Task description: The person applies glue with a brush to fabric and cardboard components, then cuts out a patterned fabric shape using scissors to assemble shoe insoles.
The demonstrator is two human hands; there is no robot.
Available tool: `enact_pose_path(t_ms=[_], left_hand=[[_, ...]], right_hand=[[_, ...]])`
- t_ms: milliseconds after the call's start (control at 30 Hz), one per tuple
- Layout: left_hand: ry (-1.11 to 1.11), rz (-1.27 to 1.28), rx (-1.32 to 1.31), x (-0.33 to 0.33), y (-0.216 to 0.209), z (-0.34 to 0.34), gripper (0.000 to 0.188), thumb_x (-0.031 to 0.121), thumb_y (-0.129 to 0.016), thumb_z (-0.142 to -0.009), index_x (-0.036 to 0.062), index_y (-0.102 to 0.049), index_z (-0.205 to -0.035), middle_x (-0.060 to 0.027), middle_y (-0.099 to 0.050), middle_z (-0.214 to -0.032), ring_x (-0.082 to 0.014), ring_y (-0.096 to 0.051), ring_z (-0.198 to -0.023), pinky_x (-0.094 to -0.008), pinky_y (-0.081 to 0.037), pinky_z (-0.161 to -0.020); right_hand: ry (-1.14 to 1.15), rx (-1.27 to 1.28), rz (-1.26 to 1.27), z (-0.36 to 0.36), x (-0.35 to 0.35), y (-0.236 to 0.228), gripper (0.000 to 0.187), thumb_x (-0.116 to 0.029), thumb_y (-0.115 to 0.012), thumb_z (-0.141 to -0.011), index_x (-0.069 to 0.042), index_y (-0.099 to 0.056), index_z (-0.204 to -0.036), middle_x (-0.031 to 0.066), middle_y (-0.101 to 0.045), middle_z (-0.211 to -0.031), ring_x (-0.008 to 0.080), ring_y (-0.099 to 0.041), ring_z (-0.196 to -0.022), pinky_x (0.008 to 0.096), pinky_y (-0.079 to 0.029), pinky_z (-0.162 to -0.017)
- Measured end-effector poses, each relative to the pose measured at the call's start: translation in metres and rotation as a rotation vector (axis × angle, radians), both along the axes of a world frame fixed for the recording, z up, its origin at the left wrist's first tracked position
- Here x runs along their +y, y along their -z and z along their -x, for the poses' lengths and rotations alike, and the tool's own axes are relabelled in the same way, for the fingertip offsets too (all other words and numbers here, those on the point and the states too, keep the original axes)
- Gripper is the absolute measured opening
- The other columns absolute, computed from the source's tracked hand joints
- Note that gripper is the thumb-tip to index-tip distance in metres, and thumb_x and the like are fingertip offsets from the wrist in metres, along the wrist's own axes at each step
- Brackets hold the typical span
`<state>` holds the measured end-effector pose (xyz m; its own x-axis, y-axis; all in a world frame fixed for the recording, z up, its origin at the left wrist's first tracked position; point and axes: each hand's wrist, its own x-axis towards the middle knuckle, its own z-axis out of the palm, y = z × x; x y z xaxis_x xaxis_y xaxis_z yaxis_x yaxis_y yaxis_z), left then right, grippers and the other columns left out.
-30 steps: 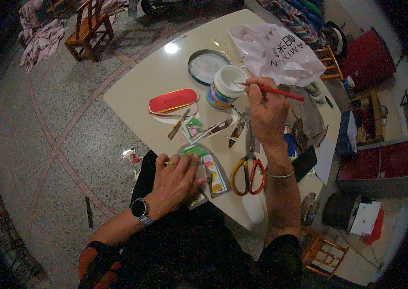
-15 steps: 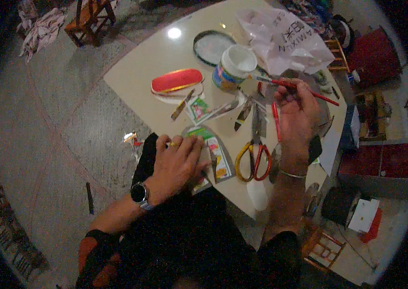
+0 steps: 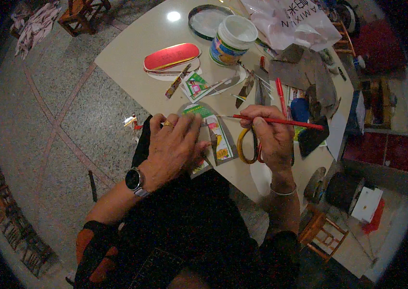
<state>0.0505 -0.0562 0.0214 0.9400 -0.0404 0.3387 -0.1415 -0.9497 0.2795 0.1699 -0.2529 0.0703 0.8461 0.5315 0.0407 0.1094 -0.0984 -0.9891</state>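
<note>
My right hand (image 3: 271, 137) pinches a thin red-handled brush (image 3: 286, 122), its pale tip pointing left toward the other hand. Beneath the brush tip lies a curved green-and-white printed card (image 3: 219, 139) with grey edges, at the table's near edge. My left hand (image 3: 172, 147) rests palm down over the card's left side, fingers stretched and slightly apart; what lies under the palm is hidden. Scissors with yellow and red handles (image 3: 247, 147) lie partly behind my right hand. Farther back stands an open white tub (image 3: 233, 41) with a colourful label.
On the table (image 3: 122, 58) lie a red oblong piece (image 3: 172, 57), a dark round lid (image 3: 205, 21), a small printed card (image 3: 195, 87), a red pen (image 3: 281, 96), grey sheet material (image 3: 305, 72) and a white plastic bag (image 3: 295, 24). A wooden chair (image 3: 324, 236) stands at the lower right.
My right hand has brought the brush from beside the tub down and left, toward the printed card. My left hand stays over the card. The view has shifted slightly.
</note>
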Motion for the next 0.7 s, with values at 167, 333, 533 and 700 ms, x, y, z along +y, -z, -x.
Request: enact_pose_path(t_ms=[167, 333, 533, 700], left_hand=[[0.008, -0.017, 0.049, 0.001, -0.006, -0.001, 0.050, 0.036, -0.062, -0.085, 0.0016, -0.058, -0.121, -0.0095, -0.057, -0.107, -0.0247, -0.052, -0.097, -0.0441, -0.035, -0.086], [-0.034, -0.034, 0.004, 0.007, 0.001, 0.000, 0.049, 0.038, -0.062, -0.085, 0.0034, -0.059, -0.121, -0.0087, -0.058, -0.107, -0.0246, -0.053, -0.097, -0.0436, -0.035, -0.085], [-0.064, -0.051, -0.021, 0.009, -0.002, 0.000, 0.050, 0.039, -0.065, -0.083, 0.0039, -0.060, -0.119, -0.0078, -0.058, -0.108, -0.0237, -0.053, -0.096, -0.0431, -0.033, -0.086], [-0.071, -0.067, -0.034, 0.010, -0.002, 0.002, 0.050, 0.037, -0.066, -0.082, 0.0031, -0.061, -0.118, -0.0080, -0.058, -0.109, -0.0233, -0.053, -0.097, -0.0430, -0.033, -0.088]], right_hand=[[-0.046, -0.064, 0.174, 0.002, -0.010, 0.001, 0.017, 0.005, -0.043, -0.091, 0.004, -0.058, -0.099, 0.0156, -0.063, -0.104, 0.0177, -0.063, -0.088, 0.0312, -0.053, -0.082], [-0.047, -0.146, 0.103, 0.007, -0.018, -0.005, 0.015, 0.001, -0.046, -0.092, 0.002, -0.059, -0.099, 0.0150, -0.063, -0.102, 0.0185, -0.064, -0.089, 0.0316, -0.053, -0.082], [-0.097, -0.219, 0.157, 0.008, -0.005, 0.002, 0.015, 0.004, -0.045, -0.092, 0.003, -0.058, -0.100, 0.0159, -0.063, -0.103, 0.0181, -0.063, -0.089, 0.0323, -0.052, -0.084], [-0.129, -0.341, 0.255, 0.018, -0.024, 0.010, 0.014, 0.004, -0.047, -0.090, 0.003, -0.059, -0.096, 0.0156, -0.064, -0.101, 0.0210, -0.064, -0.089, 0.0338, -0.051, -0.085]])
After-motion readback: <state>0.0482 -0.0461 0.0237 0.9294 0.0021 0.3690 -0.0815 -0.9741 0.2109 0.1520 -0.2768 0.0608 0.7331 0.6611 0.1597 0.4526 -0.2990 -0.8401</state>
